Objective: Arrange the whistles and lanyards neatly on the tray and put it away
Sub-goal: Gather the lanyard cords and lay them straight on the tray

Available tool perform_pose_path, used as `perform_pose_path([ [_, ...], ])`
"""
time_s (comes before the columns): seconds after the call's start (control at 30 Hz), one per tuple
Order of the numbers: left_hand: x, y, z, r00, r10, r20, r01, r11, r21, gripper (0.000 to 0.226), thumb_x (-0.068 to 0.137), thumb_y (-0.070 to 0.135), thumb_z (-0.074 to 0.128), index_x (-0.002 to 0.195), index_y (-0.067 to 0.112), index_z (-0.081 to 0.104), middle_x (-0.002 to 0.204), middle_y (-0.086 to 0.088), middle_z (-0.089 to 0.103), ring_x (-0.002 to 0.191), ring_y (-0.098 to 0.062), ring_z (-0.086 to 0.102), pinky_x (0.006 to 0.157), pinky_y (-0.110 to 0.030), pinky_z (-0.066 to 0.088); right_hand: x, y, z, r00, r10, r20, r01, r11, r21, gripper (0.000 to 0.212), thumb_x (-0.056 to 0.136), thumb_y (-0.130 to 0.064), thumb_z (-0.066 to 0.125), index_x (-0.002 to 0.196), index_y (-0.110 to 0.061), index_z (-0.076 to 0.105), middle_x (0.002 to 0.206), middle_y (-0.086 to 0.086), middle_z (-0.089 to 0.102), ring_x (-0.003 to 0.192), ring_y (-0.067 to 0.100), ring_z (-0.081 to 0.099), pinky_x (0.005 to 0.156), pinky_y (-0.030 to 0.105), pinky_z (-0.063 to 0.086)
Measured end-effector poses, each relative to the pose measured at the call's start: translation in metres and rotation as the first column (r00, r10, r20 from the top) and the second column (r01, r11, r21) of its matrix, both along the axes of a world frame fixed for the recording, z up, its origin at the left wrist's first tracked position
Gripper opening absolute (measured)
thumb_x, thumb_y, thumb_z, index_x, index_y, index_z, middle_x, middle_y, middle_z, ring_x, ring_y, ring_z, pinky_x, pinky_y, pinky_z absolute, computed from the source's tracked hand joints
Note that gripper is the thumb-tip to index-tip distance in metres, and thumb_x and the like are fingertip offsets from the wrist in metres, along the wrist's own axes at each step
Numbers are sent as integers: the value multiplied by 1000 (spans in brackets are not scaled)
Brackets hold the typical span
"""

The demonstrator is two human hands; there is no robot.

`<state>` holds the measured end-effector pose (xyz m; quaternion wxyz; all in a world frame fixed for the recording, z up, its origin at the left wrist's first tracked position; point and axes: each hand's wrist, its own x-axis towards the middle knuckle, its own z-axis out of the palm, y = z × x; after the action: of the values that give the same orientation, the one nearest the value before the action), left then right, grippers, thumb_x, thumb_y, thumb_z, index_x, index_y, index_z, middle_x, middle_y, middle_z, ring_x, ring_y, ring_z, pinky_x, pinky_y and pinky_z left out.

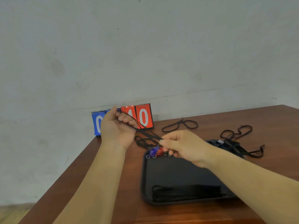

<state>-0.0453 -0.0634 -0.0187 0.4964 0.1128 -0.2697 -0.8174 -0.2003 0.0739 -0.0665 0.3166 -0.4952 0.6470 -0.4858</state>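
A lanyard [146,132] is held taut beyond the tray's [174,172] far-left corner, gripped in the curled left hand [116,126] and pinched by the right hand [182,146]. Its axis runs left and away from the tray; whistles [155,151] lie at that corner, nearest the right hand.

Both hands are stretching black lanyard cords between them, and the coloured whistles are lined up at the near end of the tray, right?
Not quite: the head view shows the whistles at the far end of the tray, by the right hand; the near end holds a lanyard bundle. The left hand and right hand do stretch the black cords.
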Motion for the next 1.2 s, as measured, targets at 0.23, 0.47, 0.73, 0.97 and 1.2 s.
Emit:
perform_pose_path([
  [0.23,5,-5,-32,850,-20,526,59,997,-57,7,94,22,71,97,17,67,65,2,62,68,-12,67,74,-31,51,-50,18,7,976,-144,-163,146,989,3,11,99,-30,66,100,-27,76,75,-8,75,65,2,63,67,19,53],
  [0.47,13,-9,-46,644,53,763,187,956,-224,20,92,16,74,112,20,76,97,-5,82,90,-18,79,77,-31,57,-72,35,6,938,-143,-315,168,984,53,19,100,-33,63,87,-29,76,73,-9,76,71,4,68,73,23,53],
  [0.73,20,9,-71,349,278,895,495,756,-428,13,94,19,74,107,20,76,91,-2,82,90,-16,78,96,-39,60,-96,53,-4,836,15,-548,126,967,219,21,99,-35,62,86,-26,77,82,-10,78,76,3,72,76,22,51],
  [0.97,23,17,-90,270,453,850,772,426,-472,18,94,21,75,104,35,81,86,7,80,89,-8,75,95,-28,54,-100,60,-24,797,190,-573,64,917,393,19,102,-33,60,90,-27,73,89,-7,76,85,7,73,83,23,55],
  [1.2,21,20,-107,386,443,809,606,540,-584,10,92,19,77,87,25,84,79,0,80,79,-14,75,81,-21,55,-101,63,-32,793,246,-558,52,885,464,16,101,-34,59,94,-27,72,94,-6,75,86,7,73,87,26,58],
])
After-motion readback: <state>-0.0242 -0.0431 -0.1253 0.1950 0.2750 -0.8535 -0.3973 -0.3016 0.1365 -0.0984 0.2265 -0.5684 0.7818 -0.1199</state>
